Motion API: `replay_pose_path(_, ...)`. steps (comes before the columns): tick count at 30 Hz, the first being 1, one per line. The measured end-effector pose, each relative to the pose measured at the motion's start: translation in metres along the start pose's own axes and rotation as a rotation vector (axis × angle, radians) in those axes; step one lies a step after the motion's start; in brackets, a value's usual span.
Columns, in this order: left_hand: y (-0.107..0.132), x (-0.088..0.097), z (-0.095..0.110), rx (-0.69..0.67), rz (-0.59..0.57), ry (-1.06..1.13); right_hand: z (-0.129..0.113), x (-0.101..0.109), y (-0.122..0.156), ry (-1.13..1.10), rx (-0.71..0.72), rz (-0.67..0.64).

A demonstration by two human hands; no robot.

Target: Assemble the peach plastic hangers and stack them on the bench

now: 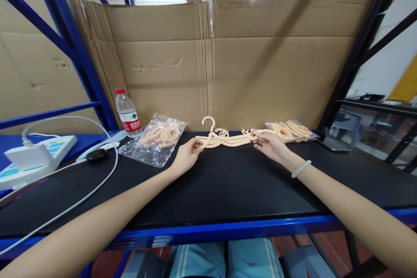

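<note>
Several peach-coloured hangers [233, 141] lie in a low pile at the middle of the black tabletop. My left hand [187, 156] is closed in a pinch at the left end of a hanger [210, 132] whose hook stands up above the pile. At the pile's right end, my right hand [272, 147] has its thumb and fingers closed on another hanger, partly hidden by the fingers. A pale beaded bracelet [301, 169] circles the right wrist.
A clear plastic bag [159, 137] of peach-coloured pieces sits left, beside a red-capped water bottle [128, 113]. Another bag [293, 131] and a phone-like slab [334, 144] lie right. White cables loop around a power strip [61, 150]. Cardboard [276, 65] walls the back.
</note>
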State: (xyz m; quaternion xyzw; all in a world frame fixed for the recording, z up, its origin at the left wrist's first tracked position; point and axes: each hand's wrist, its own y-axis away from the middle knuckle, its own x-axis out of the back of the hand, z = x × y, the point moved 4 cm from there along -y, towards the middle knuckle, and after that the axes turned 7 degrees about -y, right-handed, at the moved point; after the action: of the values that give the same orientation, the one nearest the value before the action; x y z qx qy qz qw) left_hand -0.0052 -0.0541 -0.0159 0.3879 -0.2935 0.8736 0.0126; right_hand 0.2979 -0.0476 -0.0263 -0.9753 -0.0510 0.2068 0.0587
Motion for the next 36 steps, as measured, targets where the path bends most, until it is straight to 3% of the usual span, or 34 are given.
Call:
replay_pose_path(7,-0.009,0.014,0.004,-0.033,-0.071,-0.124,-0.033,0.032,-0.001,0.178,-0.048,-0.029)
replay_pose_path(12,-0.006,0.020,0.020,-0.148,-0.251,-0.192,-0.035,0.043,0.001,0.759,-0.146,-0.331)
replay_pose_path(17,0.002,0.022,0.030,-0.215,-0.502,-0.210,-0.033,0.039,0.004,1.044,-0.174,-0.502)
replay_pose_path(26,0.003,0.025,0.027,-0.321,-0.685,-0.253,-0.033,0.036,0.005,1.166,-0.218,-0.544)
replay_pose_path(36,-0.004,0.039,0.013,-0.252,-0.742,-0.337,-0.033,0.035,0.008,1.227,-0.232,-0.569)
